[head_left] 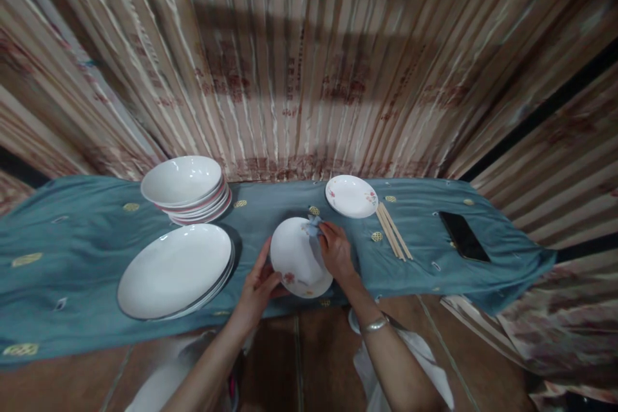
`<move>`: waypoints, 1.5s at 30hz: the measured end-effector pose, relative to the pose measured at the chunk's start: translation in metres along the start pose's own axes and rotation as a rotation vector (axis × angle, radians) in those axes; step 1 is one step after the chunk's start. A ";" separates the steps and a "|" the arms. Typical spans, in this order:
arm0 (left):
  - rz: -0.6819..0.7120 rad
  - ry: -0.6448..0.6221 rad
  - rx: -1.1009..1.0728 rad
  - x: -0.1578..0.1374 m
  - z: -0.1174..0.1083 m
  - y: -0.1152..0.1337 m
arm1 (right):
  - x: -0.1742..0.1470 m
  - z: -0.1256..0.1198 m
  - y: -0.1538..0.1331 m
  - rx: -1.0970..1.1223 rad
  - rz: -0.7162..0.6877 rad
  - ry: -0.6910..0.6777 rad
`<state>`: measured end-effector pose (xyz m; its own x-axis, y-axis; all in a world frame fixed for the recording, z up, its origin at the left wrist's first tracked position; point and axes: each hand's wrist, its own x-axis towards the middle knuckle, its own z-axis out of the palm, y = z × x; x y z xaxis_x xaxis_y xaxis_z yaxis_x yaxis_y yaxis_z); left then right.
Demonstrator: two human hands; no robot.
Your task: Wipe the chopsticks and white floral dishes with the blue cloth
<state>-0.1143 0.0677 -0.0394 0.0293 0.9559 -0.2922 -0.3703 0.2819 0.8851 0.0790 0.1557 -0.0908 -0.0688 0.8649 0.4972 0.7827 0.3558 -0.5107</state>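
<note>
A white plate with red flowers (297, 254) is tilted up near the table's front edge. My left hand (263, 280) grips its left rim, thumb on the face and fingers behind. Against the upper right of the plate, my right hand (335, 248) pinches a small light-blue cloth (313, 225) that touches the surface. Behind it, another flowered plate (352, 196) lies flat on the table. Beside that plate rest several wooden chopsticks (393, 232).
To the left stand a stack of white bowls and plates (183, 183) and a pile of large oval plates (176, 270). A black phone (463, 236) lies at the right. The table wears a teal cloth (275, 196); a patterned curtain (309, 77) hangs behind.
</note>
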 end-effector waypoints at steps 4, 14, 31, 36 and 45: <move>0.013 0.000 -0.004 0.000 0.000 -0.001 | 0.009 0.007 -0.011 0.059 -0.004 -0.020; -0.006 -0.028 -0.015 -0.004 0.001 0.003 | 0.010 0.023 -0.042 0.261 -0.076 -0.094; -0.008 0.081 -0.084 -0.003 -0.003 -0.001 | -0.016 -0.018 -0.085 0.878 -0.059 -0.559; -0.026 0.014 -0.097 -0.006 -0.003 0.004 | -0.028 -0.032 -0.073 0.977 0.102 -0.708; -0.004 -0.021 -0.034 -0.002 -0.003 0.003 | -0.039 -0.063 -0.057 0.719 0.091 -0.742</move>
<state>-0.1181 0.0662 -0.0371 0.0501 0.9563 -0.2881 -0.4011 0.2834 0.8711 0.0762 0.0792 -0.0368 -0.5824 0.8129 0.0033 0.2666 0.1948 -0.9439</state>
